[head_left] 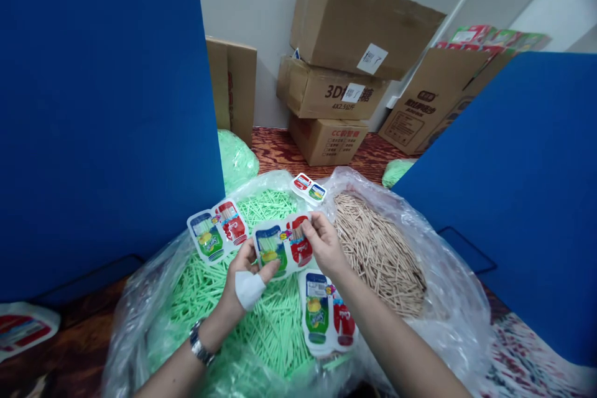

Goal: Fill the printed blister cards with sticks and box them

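Between my two hands is a clear two-part candy pack (285, 242), its green half on the left and its red cola half on the right. My left hand (249, 270), with a white patch near the thumb, grips the lower left edge. My right hand (324, 242) pinches the upper right side by the red half. Below lie thin green sticks (280, 329) in a plastic bag, and brown sticks (377, 252) fill another bag to the right. Similar packs rest on the bags: one left (218, 230), one below my right hand (326, 314), one at the back (308, 189).
Cardboard boxes (331, 87) are stacked against the wall, and another carton (433, 96) leans at the right. Blue panels stand left (102, 106) and right (527, 199). A green-filled bag (236, 158) sits behind the left panel. Another pack (25, 328) is at the lower left.
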{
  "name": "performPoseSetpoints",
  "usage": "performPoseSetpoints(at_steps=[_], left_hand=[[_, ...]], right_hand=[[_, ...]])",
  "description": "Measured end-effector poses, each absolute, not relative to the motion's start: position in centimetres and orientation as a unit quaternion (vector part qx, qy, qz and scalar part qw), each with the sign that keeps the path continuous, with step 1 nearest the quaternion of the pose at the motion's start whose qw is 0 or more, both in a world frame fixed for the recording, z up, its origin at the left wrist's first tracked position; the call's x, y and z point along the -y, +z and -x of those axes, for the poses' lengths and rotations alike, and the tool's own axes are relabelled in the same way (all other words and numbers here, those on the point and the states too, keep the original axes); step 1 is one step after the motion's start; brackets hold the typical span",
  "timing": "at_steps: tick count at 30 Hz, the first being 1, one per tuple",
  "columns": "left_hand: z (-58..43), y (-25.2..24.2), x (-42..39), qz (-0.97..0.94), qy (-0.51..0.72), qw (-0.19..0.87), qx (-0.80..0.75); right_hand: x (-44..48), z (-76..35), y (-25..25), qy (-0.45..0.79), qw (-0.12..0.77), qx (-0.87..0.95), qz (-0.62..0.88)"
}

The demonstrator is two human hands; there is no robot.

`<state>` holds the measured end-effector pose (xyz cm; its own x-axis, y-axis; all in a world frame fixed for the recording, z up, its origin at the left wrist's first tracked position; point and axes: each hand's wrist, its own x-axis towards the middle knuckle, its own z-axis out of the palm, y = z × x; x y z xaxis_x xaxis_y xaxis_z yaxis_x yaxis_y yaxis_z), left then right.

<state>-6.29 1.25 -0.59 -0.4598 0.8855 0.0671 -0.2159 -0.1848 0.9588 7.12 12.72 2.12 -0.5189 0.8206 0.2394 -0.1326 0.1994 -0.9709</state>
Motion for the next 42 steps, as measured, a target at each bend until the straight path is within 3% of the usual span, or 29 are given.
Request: performPoseSetpoints(at_steps=[4,7,11,16,19,26,31,36,42], left_hand=[[5.9,0.0,-1.5,-0.28,0.724,0.405,-0.484],[6.3,0.4,-1.2,-0.275,0.702,0.429,-0.497],[9.1,0.4,-0.4,-0.263,0.669,0.428,-0.548],[14.7,-0.4,-1.1,-0.261,0.691,0.296,-0.605],[17.1,-1.3,-2.4,-0.271,0.631,0.209,-0.696],[18.4,-1.9,-2.7,-0.318,0.435,0.0,-0.842],[15.0,-0.4,-1.4,-0.416,0.434,-0.124,-0.789],[7.9,-0.9,-0.8,-0.627,0.477,-0.027,-0.615],[0.8,-3.9,-0.6,-0.843,0.22,0.041,-0.49]], right_hand=[[-11.7,-6.3,1.8,0.574,0.43,0.649,0.254],[-11.5,-6.7,1.7,0.564,0.392,0.685,0.245],[-12.4,-10.4,2.2,0.464,0.301,0.784,0.281],[-13.8,-17.1,1.8,0.226,0.078,0.929,0.284],[-14.1,-19.0,0.3,0.145,0.008,0.941,0.305],[-15.2,-18.7,-1.7,0.178,0.04,0.927,0.328],[-15.6,-18.6,-2.2,0.196,0.081,0.913,0.349],[-15.8,-18.5,-2.3,0.164,0.109,0.92,0.338],[-15.6,-18.4,-1.2,0.188,0.132,0.911,0.342]])
